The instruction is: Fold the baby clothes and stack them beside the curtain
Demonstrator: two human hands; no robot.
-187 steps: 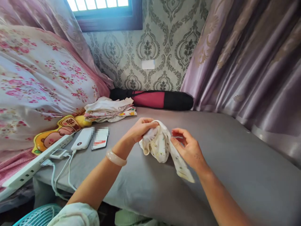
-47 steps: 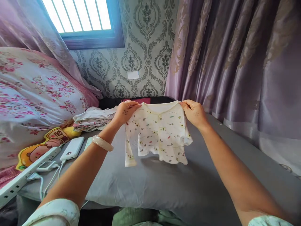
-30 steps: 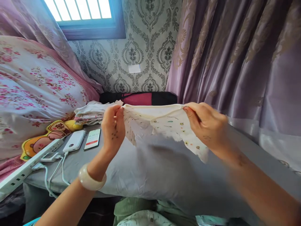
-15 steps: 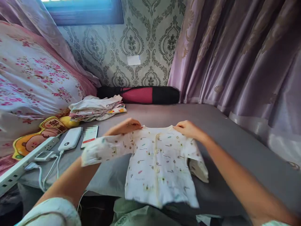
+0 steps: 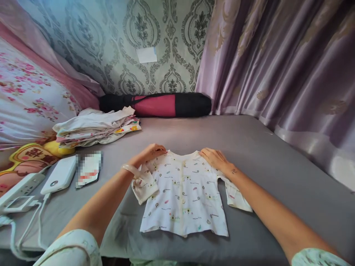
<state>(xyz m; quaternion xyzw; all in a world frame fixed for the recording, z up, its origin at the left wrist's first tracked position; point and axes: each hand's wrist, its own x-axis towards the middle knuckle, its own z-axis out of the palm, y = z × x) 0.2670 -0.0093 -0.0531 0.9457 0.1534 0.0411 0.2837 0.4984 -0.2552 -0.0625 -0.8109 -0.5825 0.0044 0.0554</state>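
A small white baby shirt [image 5: 191, 192] with tiny printed pictures and a pale button strip lies front up on the grey bed sheet, its collar away from me. My left hand [image 5: 152, 152] pinches the shirt's left shoulder by the collar. At the other shoulder, my right hand [image 5: 215, 158] grips the cloth near the neckline, its fingertips partly hidden. The left sleeve bends down under my left wrist, which wears a pale bangle [image 5: 131, 170]. Beneath my right forearm the other sleeve sticks out to the side.
Folded clothes [image 5: 91, 127] are piled at the back left. A black and red roll bag [image 5: 155, 105] rests along the wall. On the left are a phone [image 5: 89, 169], a white power bank [image 5: 60, 177], a power strip [image 5: 24, 188] with cables and a yellow cushion [image 5: 33, 157]. Purple curtains [image 5: 263, 66] hang right.
The shirt has come down from being held up at an angle to lying flat on the bed. Both hands keep to its shoulders. My view has tilted down and moved closer.
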